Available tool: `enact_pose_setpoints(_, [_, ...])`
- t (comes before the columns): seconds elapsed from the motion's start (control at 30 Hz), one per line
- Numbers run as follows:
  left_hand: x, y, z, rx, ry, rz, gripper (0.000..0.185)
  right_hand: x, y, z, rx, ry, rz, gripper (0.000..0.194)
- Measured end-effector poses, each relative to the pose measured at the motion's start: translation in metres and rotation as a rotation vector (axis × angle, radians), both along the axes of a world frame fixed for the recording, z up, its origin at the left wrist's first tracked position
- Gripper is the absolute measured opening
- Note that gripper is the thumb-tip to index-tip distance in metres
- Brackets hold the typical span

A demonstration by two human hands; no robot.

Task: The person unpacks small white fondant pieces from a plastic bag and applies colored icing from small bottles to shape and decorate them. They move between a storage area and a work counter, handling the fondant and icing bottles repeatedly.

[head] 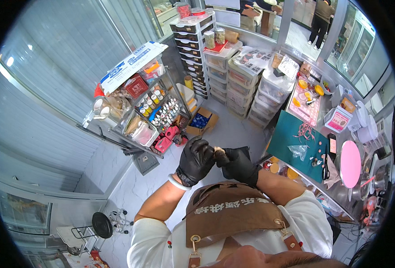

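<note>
Both hands wear black gloves and meet in front of my chest, above the floor. My left hand [196, 160] has its fingers curled, its fingertips against a small beige piece [219, 149]. From the other side, my right hand [237, 164] pinches the same piece between thumb and fingers. It is too small and covered to tell what it is. Behind the right hand shows a flat black thing [243, 152], partly hidden. A brown apron [231, 217] with writing hangs below the hands.
To the right, a worktable carries a green cutting mat [294, 144], pink ribbon [306, 131], scissors [325, 171] and a pink round turntable [350, 164]. Ahead stand stacked plastic drawers [244, 88]. A shelf rack [147, 110] with small bottles and an open cardboard box [202, 121] are at left.
</note>
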State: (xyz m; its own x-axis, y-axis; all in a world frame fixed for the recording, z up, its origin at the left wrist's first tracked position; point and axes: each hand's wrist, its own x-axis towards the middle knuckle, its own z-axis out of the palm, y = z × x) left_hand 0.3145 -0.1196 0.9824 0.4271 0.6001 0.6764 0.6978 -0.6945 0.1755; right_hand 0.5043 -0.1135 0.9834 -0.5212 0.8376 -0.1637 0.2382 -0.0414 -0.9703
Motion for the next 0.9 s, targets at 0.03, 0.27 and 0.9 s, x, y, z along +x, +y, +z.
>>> enact_pose_setpoints(0.03, [0.0,0.001,0.0,-0.049,0.021,-0.009,0.021,-0.002,-0.002,0.002,-0.183,0.1,-0.075,0.031])
enact_pose_setpoints(0.27, [0.019,-0.029,-0.028,-0.543,-0.498,-0.176,0.015,-0.004,-0.01,-0.002,0.285,0.171,-0.192,0.023])
enact_pose_setpoints(0.9, [0.021,-0.029,-0.053,-1.08,-1.051,-0.472,0.038,0.019,0.012,0.003,0.973,-0.301,0.232,0.073])
